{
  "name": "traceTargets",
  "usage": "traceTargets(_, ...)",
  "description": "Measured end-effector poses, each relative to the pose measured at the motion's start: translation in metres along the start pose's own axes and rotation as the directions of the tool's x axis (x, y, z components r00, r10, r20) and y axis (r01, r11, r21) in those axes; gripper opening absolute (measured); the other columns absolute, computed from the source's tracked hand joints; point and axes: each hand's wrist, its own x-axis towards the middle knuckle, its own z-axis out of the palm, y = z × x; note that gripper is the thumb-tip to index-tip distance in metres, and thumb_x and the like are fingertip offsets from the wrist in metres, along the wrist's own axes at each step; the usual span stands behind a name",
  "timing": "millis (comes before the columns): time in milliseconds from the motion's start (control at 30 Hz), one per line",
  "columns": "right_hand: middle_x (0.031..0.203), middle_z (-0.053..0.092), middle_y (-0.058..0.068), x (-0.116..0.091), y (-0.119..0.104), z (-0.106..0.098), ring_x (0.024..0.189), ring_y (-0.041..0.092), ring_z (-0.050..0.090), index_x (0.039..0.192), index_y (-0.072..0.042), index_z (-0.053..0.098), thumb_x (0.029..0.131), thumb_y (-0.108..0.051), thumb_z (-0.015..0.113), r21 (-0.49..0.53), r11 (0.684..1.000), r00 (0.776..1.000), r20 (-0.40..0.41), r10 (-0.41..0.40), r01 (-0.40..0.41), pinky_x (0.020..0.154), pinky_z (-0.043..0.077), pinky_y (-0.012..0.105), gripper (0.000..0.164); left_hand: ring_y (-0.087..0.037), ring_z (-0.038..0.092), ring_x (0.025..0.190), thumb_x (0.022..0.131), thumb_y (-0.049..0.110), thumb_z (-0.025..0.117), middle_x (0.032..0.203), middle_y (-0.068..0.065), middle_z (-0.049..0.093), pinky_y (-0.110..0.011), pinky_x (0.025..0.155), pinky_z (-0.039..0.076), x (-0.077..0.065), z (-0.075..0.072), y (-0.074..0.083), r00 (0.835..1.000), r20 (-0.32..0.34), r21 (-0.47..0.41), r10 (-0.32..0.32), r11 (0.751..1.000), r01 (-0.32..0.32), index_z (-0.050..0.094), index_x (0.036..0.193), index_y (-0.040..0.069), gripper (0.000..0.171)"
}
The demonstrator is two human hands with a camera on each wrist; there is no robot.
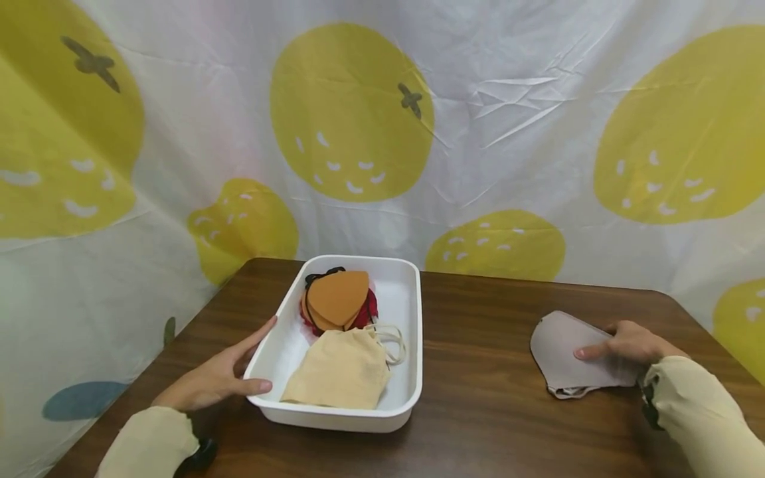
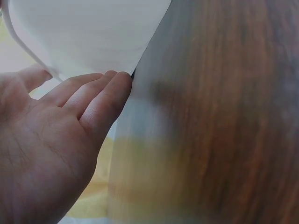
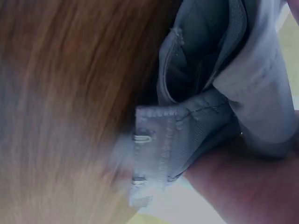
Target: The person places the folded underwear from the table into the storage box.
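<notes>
A light grey bra (image 1: 564, 348), folded with its cups together, is at the right of the table. My right hand (image 1: 636, 342) grips it, thumb across the top cup and the other fingers mostly hidden behind. In the right wrist view, its hook band (image 3: 156, 144) hangs over the wood. At the left, my left hand (image 1: 218, 375) rests against the side of a white tray (image 1: 416, 332), fingers nearly straight along the outer wall and thumb at the near corner. Inside lie a cream drawstring bag (image 1: 343, 372) and a folded orange-brown bra-like piece (image 1: 340, 295) with black straps.
Dark red fabric (image 1: 372, 311) shows beneath the orange-brown piece in the tray. The brown wooden table (image 1: 478, 372) extends between the tray and the grey bra. A white curtain (image 1: 508, 146) with yellow fruit prints hangs behind the table and along its left side.
</notes>
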Motion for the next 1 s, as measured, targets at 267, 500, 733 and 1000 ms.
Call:
traceTargets(267,0.092,0.063,0.012,-0.009,-0.005,0.001,0.084,0.021,0.055,0.104,0.015,0.06,0.083,-0.053,0.075,0.139,0.987,0.997,0.025,0.075,-0.078,0.07,0.047,0.03,0.072,-0.049,0.038,0.136,0.087,0.026,0.079,0.163,-0.036,0.008,-0.016,0.09,0.047,0.0,0.002,0.0,1.0,-0.007,0.013,0.008,1.0,-0.008,-0.002,0.163,0.019,0.111)
traceTargets(500,0.087,0.067,-0.004,-0.008,-0.008,0.014,0.077,0.011,0.063,0.113,-0.004,0.059,0.094,-0.03,0.07,0.51,0.86,0.999,0.035,0.004,-0.021,0.07,0.054,0.03,0.035,-0.051,0.031,0.138,0.089,0.02,0.077,0.163,-0.036,0.002,-0.017,0.092,0.048,0.0,0.003,-0.002,0.998,0.025,-0.072,0.06,0.996,-0.058,-0.004,0.162,0.015,0.109)
traceTargets(733,0.089,0.069,-0.01,-0.005,-0.018,0.028,0.08,0.009,0.067,0.101,-0.026,0.058,0.102,-0.021,0.056,0.775,0.631,0.982,0.117,-0.151,0.005,0.073,0.056,0.029,0.006,-0.049,0.032,0.137,0.09,0.019,0.076,0.163,-0.036,0.003,-0.018,0.093,0.048,0.001,0.005,-0.006,0.996,0.042,-0.09,0.075,0.993,-0.071,-0.005,0.162,0.015,0.108)
traceTargets(1000,0.093,0.069,-0.007,0.0,-0.048,0.033,0.082,0.009,0.069,0.106,-0.022,0.058,0.103,-0.014,0.052,0.823,0.56,0.956,0.08,-0.282,0.097,0.072,0.058,0.028,0.01,-0.049,0.031,0.137,0.089,0.019,0.077,0.163,-0.036,0.003,-0.018,0.092,0.048,-0.001,0.002,-0.004,0.998,0.019,-0.086,0.067,0.994,-0.065,-0.003,0.162,0.016,0.108)
